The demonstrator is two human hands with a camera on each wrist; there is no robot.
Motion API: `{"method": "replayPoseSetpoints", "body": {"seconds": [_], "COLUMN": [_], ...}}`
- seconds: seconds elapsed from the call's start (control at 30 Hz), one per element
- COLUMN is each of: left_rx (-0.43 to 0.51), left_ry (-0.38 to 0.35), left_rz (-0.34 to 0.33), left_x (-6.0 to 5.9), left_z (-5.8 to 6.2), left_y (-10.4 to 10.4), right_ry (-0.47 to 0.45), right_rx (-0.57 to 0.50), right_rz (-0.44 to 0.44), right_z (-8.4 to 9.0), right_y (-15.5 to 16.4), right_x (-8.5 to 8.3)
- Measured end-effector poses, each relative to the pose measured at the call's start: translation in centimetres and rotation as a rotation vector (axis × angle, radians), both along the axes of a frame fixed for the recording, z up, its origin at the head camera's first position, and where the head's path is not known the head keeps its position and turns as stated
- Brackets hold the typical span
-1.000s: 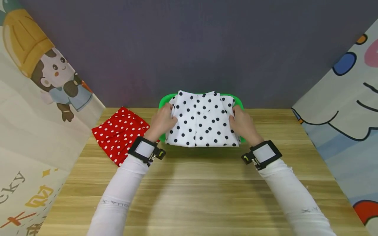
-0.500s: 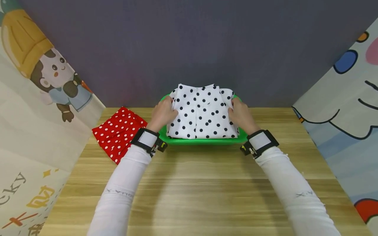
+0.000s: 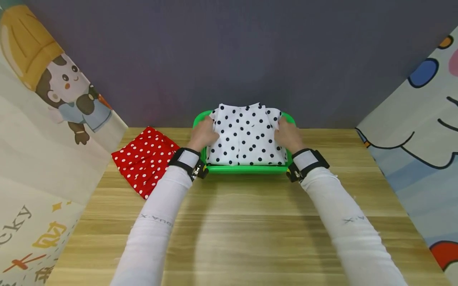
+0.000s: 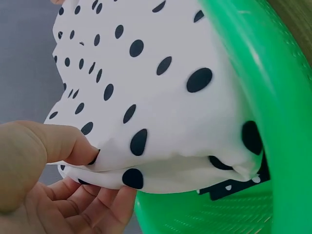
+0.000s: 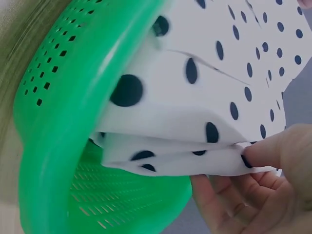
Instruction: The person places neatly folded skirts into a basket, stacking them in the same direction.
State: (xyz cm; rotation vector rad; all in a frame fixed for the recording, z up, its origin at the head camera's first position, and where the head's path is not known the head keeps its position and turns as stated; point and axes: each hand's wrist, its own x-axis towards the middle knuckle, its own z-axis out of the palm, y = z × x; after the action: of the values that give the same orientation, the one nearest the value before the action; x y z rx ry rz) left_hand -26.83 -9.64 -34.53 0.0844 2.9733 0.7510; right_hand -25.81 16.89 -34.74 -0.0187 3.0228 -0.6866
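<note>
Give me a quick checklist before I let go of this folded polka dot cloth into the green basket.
1. Left hand pinches the white dotted cloth edge, thumb on top: ok.
2. Right hand pinches the opposite edge: ok.
3. Cloth is over the green basket, within its rim: ok.
4. Fold holds together, layers stacked: ok.
5. Cloth resting on the basket floor: not ok, wrist views show a gap beneath it.
6. Red dotted cloth lies outside the basket on the table: ok.

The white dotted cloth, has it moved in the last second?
Yes. The cloth went away from the person and down into the green basket, whose near rim it overhung before; both hands grip it.
</note>
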Motion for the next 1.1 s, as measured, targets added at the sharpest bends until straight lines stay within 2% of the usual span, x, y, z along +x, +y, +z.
{"method": "replayPoseSetpoints", "body": {"seconds": [0.27, 0.57, 0.8, 1.1], "left_rx": [-0.037, -0.049, -0.058, -0.135], "left_ry": [-0.074, -0.111, -0.137, -0.156], "left_rz": [-0.005, 0.004, 0.013, -0.009], "left_x": [-0.9, -1.5, -1.6, -2.2], "left_z": [-0.7, -1.5, -1.5, -1.7], "left_y": [0.2, 0.8, 1.3, 1.7], "right_ry": [-0.137, -0.134, -0.160, -0.273], "right_rx": [0.045, 0.050, 0.064, 0.024], "right_rz": [0.005, -0.019, -0.023, 0.065], "right_z": [-0.6, -1.7, -1.8, -1.9], "right_y": [-0.2, -0.4, -0.5, -0.6], "right_x": [-0.8, -1.4, -1.4, -1.4]}}
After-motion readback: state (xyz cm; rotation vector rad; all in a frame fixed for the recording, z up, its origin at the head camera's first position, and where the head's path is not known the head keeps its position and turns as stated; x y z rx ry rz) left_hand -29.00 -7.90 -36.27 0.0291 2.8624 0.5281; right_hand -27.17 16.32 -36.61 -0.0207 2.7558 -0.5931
